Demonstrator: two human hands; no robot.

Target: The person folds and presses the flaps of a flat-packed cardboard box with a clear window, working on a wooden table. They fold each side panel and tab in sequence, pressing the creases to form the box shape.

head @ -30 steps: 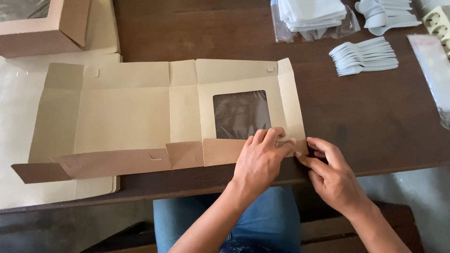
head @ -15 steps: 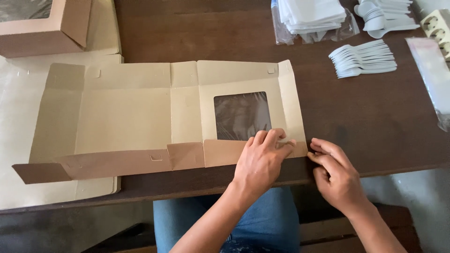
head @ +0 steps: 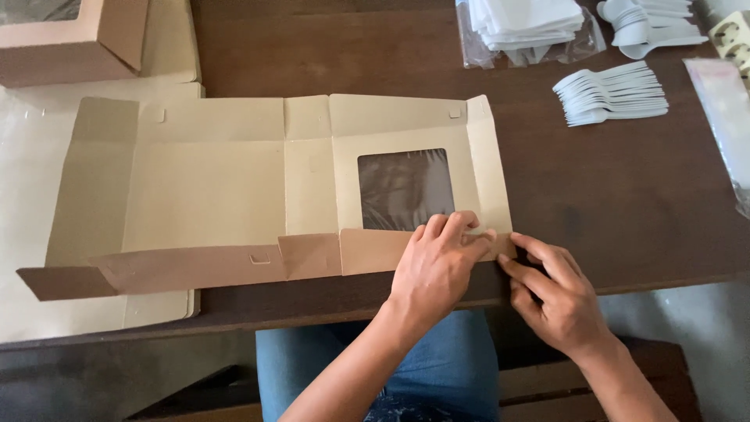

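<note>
A flat, unfolded brown cardboard box blank (head: 211,180) with a clear window panel (head: 405,187) lies across the dark wooden table (head: 625,203). Its near flaps (head: 312,254) are folded up along the front edge. My left hand (head: 437,270) presses down on the folded flap below the window. My right hand (head: 551,293) pinches the small corner tab at the blank's near right end, fingertips touching those of the left hand.
An assembled windowed box (head: 62,39) sits at the far left on a stack of flat blanks (head: 31,312). A bag of white napkins (head: 531,23), white plastic forks (head: 613,94) and spoons (head: 648,23) lie far right. My jeans-clad knees (head: 375,359) are below the table edge.
My right hand has shifted slightly along the corner tab; the left hand stays pressed on the flap. The box blank has not moved.
</note>
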